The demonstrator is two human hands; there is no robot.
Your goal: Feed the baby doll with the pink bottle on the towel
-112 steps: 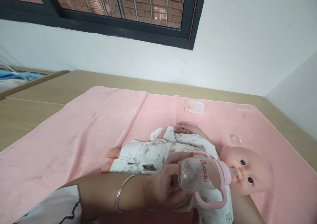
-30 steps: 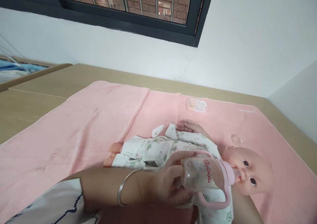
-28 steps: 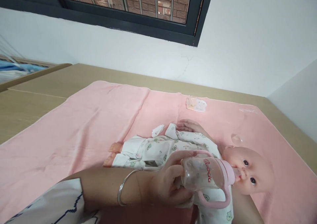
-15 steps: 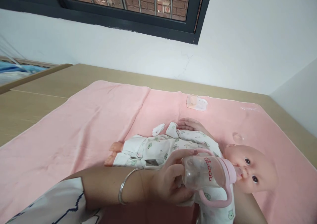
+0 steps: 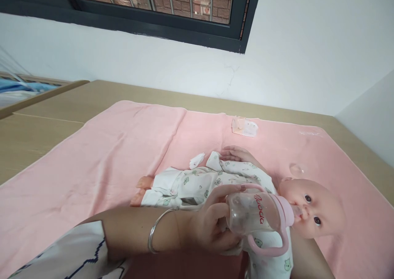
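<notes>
My L hand (image 5: pixel 215 225) is clamping on the base of a clear baby bottle (image 5: pixel 248 214) w/ pink handles, fingers curling round it; a silver bangle (image 5: pixel 150 238) is sitting at that wrist. The bottle is lying on its side, its teat (image 5: pixel 296 213) touching the doll's mouth. The doll (image 5: pixel 187 184) is lying on the pink blanket (image 5: pixel 138 143) covering the bench (image 5: pixel 160 93), head twd the blanket's R edge. My R arm (image 5: pixel 309 256) is running under its neck; R hand (image 5: pixel 238 153) is resting by the far cuff, fingers extending, uncurled. Nr that cuff a small white item (image 5: pixel 197 160) is lying. A clear cap-like piece (image 5: pixel 297 170) is sitting beyond the head, a packet (image 5: pixel 244 127) nr the blanket's far edge.
</notes>
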